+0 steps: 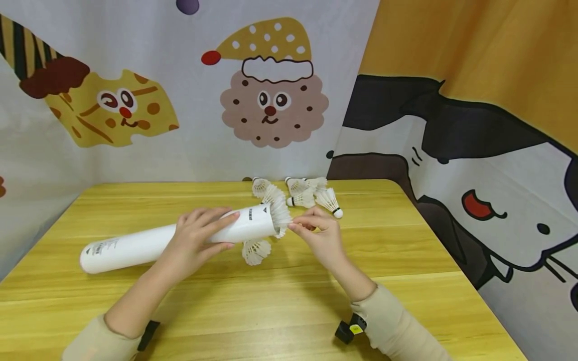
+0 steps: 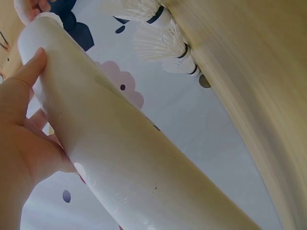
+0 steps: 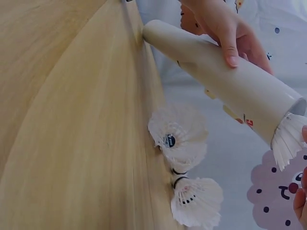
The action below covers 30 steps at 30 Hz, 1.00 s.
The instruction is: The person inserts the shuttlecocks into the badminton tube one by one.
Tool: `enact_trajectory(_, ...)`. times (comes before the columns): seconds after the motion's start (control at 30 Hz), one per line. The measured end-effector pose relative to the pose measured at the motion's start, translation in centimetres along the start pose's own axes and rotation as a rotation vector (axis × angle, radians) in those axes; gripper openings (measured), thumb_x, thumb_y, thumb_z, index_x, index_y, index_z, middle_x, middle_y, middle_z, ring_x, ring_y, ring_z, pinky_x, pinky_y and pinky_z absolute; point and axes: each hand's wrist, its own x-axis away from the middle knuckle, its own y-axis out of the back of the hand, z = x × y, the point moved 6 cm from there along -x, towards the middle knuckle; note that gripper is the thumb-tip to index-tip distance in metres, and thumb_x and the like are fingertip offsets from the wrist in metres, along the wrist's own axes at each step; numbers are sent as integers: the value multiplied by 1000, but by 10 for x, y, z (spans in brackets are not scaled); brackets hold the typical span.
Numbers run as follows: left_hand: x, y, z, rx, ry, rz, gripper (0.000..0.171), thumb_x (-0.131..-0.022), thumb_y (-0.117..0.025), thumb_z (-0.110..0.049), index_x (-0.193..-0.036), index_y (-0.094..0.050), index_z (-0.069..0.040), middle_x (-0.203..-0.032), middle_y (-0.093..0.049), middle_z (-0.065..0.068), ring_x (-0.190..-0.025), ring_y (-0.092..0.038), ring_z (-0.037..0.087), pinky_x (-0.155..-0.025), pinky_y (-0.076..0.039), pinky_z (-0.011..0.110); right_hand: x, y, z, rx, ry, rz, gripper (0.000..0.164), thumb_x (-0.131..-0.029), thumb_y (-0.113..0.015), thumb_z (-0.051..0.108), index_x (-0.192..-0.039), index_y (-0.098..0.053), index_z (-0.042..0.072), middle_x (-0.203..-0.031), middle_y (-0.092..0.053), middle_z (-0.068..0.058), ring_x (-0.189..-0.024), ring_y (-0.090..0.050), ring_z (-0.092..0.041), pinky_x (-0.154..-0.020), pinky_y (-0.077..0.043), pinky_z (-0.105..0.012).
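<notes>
A long white shuttlecock tube [image 1: 140, 246] lies slanted across the head view, its mouth toward the right. My left hand [image 1: 194, 239] grips it around the middle, with the thumb along the near side; the left wrist view shows the same hand [image 2: 29, 143] against the tube [image 2: 115, 124]. White feathers of a shuttlecock [image 1: 282, 214] stick out of the mouth, also plain in the right wrist view [image 3: 289, 139]; its cork is hidden. My right hand [image 1: 322, 234] pinches the feather edge between thumb and forefinger.
Several loose shuttlecocks [image 1: 301, 198] lie near the table's back edge, behind the tube mouth. One more shuttlecock [image 1: 256, 251] sits just in front of the tube. A printed cloth [image 1: 194, 155] hangs behind the wooden table [image 1: 271, 321].
</notes>
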Motion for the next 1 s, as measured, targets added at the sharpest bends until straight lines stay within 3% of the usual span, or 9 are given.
enact_trajectory(0.2, 0, 1, 0, -2, 5, -12, 73, -70, -84, -21, -137, -54, -22, -133, -55, 8, -114, -48, 31, -88, -31, 57, 0, -10, 0, -9, 12, 24, 6, -74, -75, -11, -79, -72, -9, -74, -59, -15, -66, -49, -12, -61, -42, -21)
enact_trajectory(0.73, 0, 1, -1, 0, 0, -15, 74, -69, -84, -18, -136, -55, -21, -133, -56, 6, -111, -50, 30, -85, -32, 54, -2, -25, -3, -37, -73, 88, 6, -77, -74, -9, -82, -72, -9, -79, -59, -16, -67, -49, -12, -59, -44, -25)
enact_trajectory(1.0, 0, 1, 0, -1, 0, -8, 73, -70, -84, -20, -136, -55, -22, -132, -56, 8, -111, -50, 30, -85, -32, 53, -4, -34, -40, -52, -169, 144, 7, -77, -75, -6, -84, -75, -2, -81, -60, -7, -67, -48, -14, -59, -41, -23)
